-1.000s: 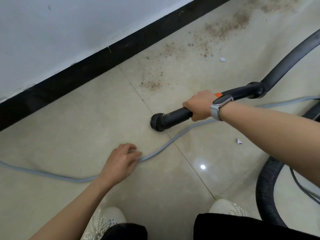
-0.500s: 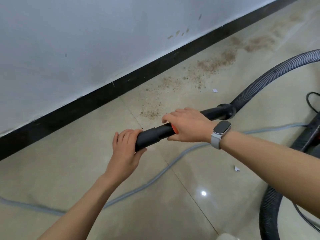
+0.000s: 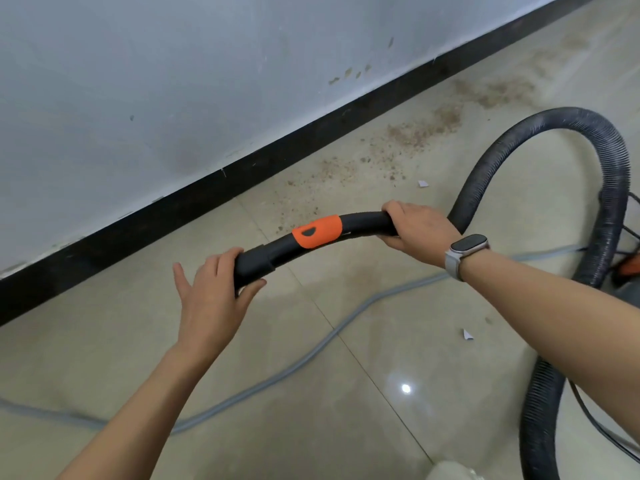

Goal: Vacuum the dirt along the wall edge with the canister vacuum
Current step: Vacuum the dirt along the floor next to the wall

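Along the floor's wall edge, nothing looks vacuumed yet. Left hand (image 3: pixel 211 299) cups the wand (image 3: pixel 311 240) tip, fingers partly spread; right hand (image 3: pixel 420 226) wraps its rear, hose (image 3: pixel 554 133) looping rightward. Dirt (image 3: pixel 408 136) remains beyond, untouched.

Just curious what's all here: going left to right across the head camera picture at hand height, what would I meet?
Left hand → orange band on the vacuum handle → right hand → wristwatch → black ribbed hose.

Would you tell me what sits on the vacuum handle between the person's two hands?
In the head view, an orange band wraps the black handle between the left hand and right hand.
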